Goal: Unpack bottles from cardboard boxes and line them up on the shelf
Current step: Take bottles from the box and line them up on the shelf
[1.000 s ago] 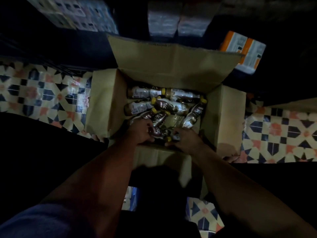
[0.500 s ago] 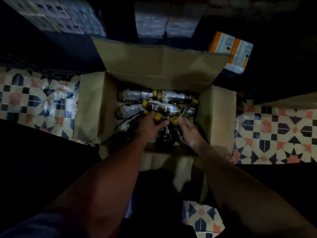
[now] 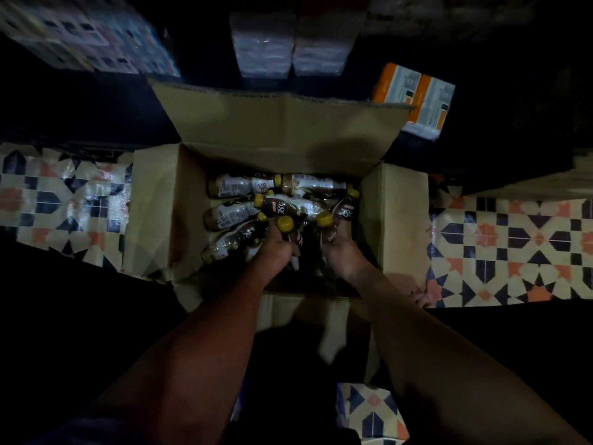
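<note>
1. Tiled floor (image 3: pixel 513 245): patterned, dimly lit, on both sides of the box.
2. Cardboard box (image 3: pixel 282 133): flaps open, standing on the floor and holding the bottles (image 3: pixel 237 187), which lie jumbled on their sides.
3. Left hand (image 3: pixel 276 248): inside the box, fingers curled round a yellow-capped bottle (image 3: pixel 285 224).
4. Right hand (image 3: pixel 340 252): inside the box, gripping a second yellow-capped bottle (image 3: pixel 324 220).

Both hands (image 3: pixel 279 248) now around yellow-capped bottles (image 3: pixel 285 224), lifted.
</note>
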`<state>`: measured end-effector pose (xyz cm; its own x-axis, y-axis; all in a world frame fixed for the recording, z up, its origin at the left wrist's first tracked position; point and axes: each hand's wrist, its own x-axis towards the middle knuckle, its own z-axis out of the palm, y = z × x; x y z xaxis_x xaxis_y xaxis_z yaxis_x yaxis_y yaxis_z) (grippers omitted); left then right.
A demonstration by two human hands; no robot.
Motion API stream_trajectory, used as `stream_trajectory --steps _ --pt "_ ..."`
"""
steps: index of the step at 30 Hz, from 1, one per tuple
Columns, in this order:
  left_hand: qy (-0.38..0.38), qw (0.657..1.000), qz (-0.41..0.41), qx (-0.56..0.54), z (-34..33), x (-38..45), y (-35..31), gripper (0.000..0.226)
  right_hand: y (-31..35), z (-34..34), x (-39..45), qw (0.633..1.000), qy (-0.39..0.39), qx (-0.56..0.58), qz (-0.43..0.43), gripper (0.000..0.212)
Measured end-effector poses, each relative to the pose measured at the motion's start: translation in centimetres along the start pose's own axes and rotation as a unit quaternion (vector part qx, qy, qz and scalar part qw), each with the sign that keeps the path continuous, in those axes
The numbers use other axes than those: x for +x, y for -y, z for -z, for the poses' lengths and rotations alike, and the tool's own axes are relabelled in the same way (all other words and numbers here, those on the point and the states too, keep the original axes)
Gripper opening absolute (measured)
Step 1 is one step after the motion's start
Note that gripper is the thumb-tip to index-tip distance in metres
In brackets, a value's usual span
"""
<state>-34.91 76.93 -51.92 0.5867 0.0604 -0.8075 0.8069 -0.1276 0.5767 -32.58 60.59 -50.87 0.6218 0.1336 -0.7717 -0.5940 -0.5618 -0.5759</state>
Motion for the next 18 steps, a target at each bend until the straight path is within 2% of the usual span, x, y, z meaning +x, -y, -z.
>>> stream_trajectory --steps 3,5,7,9,12,18 --pt "-0.009 1.0 -0.017 -0.007 0.3 0.2 -0.2 0.073 -0.9 -0.3 -0.2 0.975 0.002 -0.216 0.042 0.075" --pt "-0.02 0.999 -0.035 0.003 0.6 0.1 -0.3 0.069 -1.1 -0.4 -0.5 0.958 -0.001 -0.28 0.055 0.079" --pt "-0.03 0.998 -0.044 0.019 1.0 0.0 -0.3 0.064 -1.0 -0.6 -0.7 0.944 -0.027 -0.317 0.087 0.074" --pt "-0.042 0.998 -0.049 0.026 1.4 -0.1 -0.3 0.06 -1.0 -0.9 -0.7 0.947 -0.045 -0.295 0.12 0.07" --pt "-0.044 0.995 -0.071 0.051 1.8 -0.1 -0.4 0.062 -0.7 -1.3 -0.7 0.974 -0.066 -0.182 0.117 0.072" --pt "0.063 0.975 -0.107 0.182 3.2 -0.5 -1.8 0.087 1.0 -1.2 -0.7 0.978 -0.128 -0.147 0.07 0.07"
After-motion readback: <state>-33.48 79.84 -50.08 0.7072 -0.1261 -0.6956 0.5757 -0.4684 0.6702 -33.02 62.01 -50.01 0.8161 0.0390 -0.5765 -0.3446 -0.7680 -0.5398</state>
